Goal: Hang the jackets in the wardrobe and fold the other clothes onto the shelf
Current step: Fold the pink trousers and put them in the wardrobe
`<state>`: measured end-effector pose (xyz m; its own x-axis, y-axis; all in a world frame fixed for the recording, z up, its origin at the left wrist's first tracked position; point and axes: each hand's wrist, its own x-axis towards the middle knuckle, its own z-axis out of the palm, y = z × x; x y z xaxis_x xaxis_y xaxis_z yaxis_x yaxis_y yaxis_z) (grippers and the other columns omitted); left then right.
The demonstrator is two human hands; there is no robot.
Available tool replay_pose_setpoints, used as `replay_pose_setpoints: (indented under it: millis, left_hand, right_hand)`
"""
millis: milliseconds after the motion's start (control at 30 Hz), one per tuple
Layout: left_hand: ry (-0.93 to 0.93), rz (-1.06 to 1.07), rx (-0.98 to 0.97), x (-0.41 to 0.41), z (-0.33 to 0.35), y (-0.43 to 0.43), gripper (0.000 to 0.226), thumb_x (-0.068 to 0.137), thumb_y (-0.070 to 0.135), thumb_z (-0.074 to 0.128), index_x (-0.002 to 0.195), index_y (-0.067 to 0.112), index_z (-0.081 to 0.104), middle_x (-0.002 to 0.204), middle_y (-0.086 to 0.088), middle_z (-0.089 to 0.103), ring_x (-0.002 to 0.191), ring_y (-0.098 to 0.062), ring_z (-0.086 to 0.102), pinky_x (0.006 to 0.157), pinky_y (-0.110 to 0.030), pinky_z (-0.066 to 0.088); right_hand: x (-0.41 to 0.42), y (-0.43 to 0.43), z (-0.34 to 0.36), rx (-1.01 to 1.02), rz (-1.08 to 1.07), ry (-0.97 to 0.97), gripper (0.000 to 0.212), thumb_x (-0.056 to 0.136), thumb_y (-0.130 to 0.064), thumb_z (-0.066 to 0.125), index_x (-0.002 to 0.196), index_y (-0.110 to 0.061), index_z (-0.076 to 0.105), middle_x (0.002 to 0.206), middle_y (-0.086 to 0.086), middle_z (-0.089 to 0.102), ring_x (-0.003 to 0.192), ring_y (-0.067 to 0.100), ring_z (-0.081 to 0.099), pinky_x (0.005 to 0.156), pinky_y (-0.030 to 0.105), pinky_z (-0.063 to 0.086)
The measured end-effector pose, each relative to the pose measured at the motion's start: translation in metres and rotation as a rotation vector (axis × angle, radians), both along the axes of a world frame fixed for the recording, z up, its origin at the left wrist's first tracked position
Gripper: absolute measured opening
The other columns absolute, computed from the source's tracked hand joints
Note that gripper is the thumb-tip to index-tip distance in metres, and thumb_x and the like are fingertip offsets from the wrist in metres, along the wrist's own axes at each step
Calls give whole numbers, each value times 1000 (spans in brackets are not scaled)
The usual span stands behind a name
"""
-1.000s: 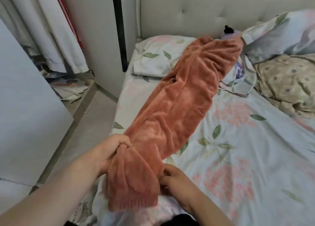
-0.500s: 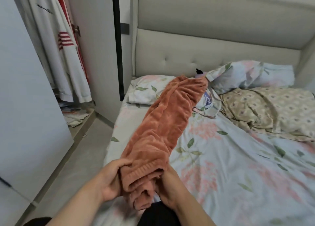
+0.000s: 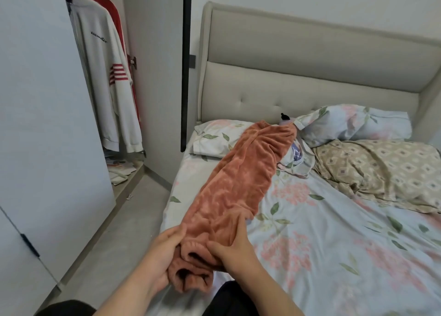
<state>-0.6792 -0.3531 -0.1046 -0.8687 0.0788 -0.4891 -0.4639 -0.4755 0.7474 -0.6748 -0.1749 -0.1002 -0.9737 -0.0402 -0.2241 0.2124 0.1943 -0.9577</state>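
A long orange fleece garment (image 3: 241, 179) lies stretched along the left side of the bed (image 3: 334, 244), its far end on a pillow and its near cuffed end bunched at the bed's edge. My left hand (image 3: 162, 256) grips the left side of that bunched end. My right hand (image 3: 233, 246) holds the right side, thumb on the cuff and fingers laid up along the fabric. In the open wardrobe (image 3: 114, 177) at the left hang a white jacket with red stripes (image 3: 109, 81) and a red one behind it.
Floral pillows (image 3: 353, 122) and a beige patterned quilt (image 3: 381, 172) fill the head and right of the bed. A white wardrobe door (image 3: 43, 115) stands open at the left. Papers lie on the wardrobe floor (image 3: 121, 170). A narrow grey floor strip (image 3: 114, 239) runs between them.
My view has risen and pulled back. Both hands have gathered the near end of the orange garment, which is now bunched between them instead of hanging flat.
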Motion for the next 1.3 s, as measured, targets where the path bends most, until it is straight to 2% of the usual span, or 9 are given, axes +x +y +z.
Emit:
replay_pose_setpoints:
  millis: [200, 333, 500, 633, 800, 933, 1033, 1200, 1300]
  left_hand:
    - [-86, 47, -418, -5, -18, -39, 31, 76, -22, 59, 97, -1, 68, 72, -17, 73, 58, -28, 70, 50, -29, 55]
    - [-191, 165, -1180, -8, -34, -62, 36, 74, 11, 63, 109, 11, 70, 110, -15, 70, 105, -36, 62, 90, -38, 49]
    - [5, -132, -1666, 9, -49, -33, 62, 81, 58, 57, 131, 21, 50, 130, -8, 50, 121, -31, 47, 98, -40, 45]
    - [-381, 51, -1131, 17, -80, -24, 83, 82, 64, 57, 144, 11, 38, 145, -20, 39, 132, -38, 38, 107, -42, 34]
    - [-401, 407, -306, 11, -84, -52, 28, 88, -12, 57, 114, -21, 59, 99, -29, 65, 95, -39, 62, 82, -47, 48]
    - [-291, 441, -89, 13, -52, -56, 22, 87, -14, 36, 84, -9, 57, 47, -16, 56, 29, -19, 49, 41, -26, 47]
    - [-200, 351, 34, 10, -32, -57, 32, 95, -8, 28, 97, -1, 59, 50, -7, 57, 25, -7, 40, 28, -11, 33]
    - [-131, 355, 7, 21, -35, -69, 36, 101, 10, 35, 80, -6, 59, 55, -20, 64, 40, -22, 62, 39, -28, 52]
    - [-117, 283, -30, 22, -34, -64, 56, 99, 39, 48, 90, -12, 69, 84, -34, 69, 71, -40, 70, 78, -51, 54]
  right_hand:
    - [-22, 28, 31, -904, -289, -201, 34, 93, 11, 48, 124, -1, 56, 81, 18, 69, 48, 15, 58, 42, 24, 50]
    - [-44, 43, 68, -1232, -380, -213, 42, 89, 10, 47, 131, 5, 53, 97, 17, 62, 76, 17, 63, 58, 25, 60]
    - [-46, 26, 90, -1263, -329, -222, 40, 72, 16, 48, 111, 11, 56, 112, 23, 59, 96, 24, 67, 74, 34, 62]
    - [-35, 2, 76, -1227, -298, -284, 38, 88, 16, 43, 125, 11, 51, 129, 31, 57, 111, 35, 65, 84, 40, 61]
    - [-23, -33, 66, -1192, -213, -336, 26, 93, 11, 44, 116, 8, 54, 99, 30, 71, 83, 34, 74, 68, 39, 63]
    - [-20, -64, 56, -1185, -85, -408, 42, 92, 13, 32, 132, 15, 44, 114, 37, 63, 94, 43, 68, 86, 43, 58]
    - [-18, -91, 34, -1105, -103, -487, 54, 86, 18, 30, 133, -5, 47, 121, 33, 62, 100, 43, 59, 87, 46, 55]
    - [1, -113, -13, -696, -31, -561, 56, 84, 19, 31, 124, -11, 58, 117, 22, 68, 98, 41, 64, 53, 35, 56]
    - [-5, -113, -22, -520, -7, -505, 61, 82, 23, 32, 132, -4, 52, 118, 22, 69, 103, 41, 67, 69, 43, 60]
